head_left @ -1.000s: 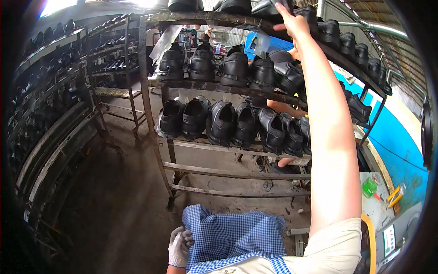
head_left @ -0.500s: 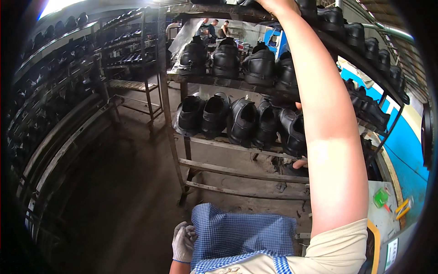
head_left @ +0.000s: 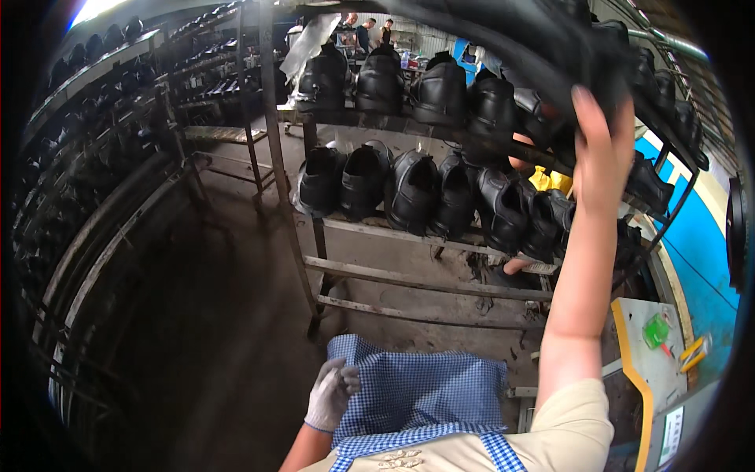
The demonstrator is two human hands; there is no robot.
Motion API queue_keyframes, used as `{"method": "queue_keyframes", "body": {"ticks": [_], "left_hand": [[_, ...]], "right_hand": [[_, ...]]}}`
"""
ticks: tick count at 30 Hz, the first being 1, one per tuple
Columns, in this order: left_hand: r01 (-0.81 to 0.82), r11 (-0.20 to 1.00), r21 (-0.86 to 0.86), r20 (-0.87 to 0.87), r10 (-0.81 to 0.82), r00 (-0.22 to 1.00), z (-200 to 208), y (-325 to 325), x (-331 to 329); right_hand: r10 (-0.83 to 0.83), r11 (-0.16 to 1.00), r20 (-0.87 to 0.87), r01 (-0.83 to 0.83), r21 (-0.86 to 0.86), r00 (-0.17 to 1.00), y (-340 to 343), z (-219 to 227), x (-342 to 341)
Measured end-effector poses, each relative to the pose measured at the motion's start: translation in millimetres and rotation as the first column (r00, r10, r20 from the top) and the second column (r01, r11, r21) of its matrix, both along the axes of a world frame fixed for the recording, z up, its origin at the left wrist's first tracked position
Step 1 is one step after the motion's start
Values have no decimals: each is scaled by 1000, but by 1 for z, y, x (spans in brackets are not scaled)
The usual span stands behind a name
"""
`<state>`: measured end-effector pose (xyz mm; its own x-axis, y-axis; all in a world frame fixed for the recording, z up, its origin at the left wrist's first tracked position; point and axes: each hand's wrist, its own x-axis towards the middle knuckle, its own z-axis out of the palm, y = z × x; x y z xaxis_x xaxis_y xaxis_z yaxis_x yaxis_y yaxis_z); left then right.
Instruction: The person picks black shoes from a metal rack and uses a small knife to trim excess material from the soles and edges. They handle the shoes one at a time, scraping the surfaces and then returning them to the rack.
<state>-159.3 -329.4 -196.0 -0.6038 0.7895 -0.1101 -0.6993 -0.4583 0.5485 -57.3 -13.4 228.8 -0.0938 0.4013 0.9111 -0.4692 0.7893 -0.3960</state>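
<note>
My bare right hand [head_left: 602, 153] is raised at the upper right, its fingers closed on a black shoe [head_left: 562, 51]. The shoe is large and smeared by motion, close in front of the rack's top. My left hand [head_left: 330, 395], in a pale glove, is low beside my blue checked apron [head_left: 425, 385]. Its fingers are curled in, and nothing shows in them. Facing me, the metal rack [head_left: 292, 212] carries black shoes in rows. One row has a shoe [head_left: 366, 179] with its opening showing; the row above shows heels, such as that of another shoe [head_left: 439, 88].
More shoe-filled racks [head_left: 86, 173] line the left side. A pale table [head_left: 641, 315] with a green bottle [head_left: 655, 330] and a yellow-handled tool [head_left: 694, 354] stands at the right. Behind the rack, parts of a person [head_left: 519, 149] show through gaps. Other people [head_left: 364, 35] are far back.
My right hand has come down from the rack's top with a black shoe in it. My left hand has risen slightly along the apron. The view has shifted a little.
</note>
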Motion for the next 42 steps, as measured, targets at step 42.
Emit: {"method": "queue_keyframes", "body": {"ticks": [42], "left_hand": [[154, 917, -369, -572, -354, 740, 108, 97, 87]], "right_hand": [[54, 963, 850, -253, 95, 525, -56, -275, 170]]}}
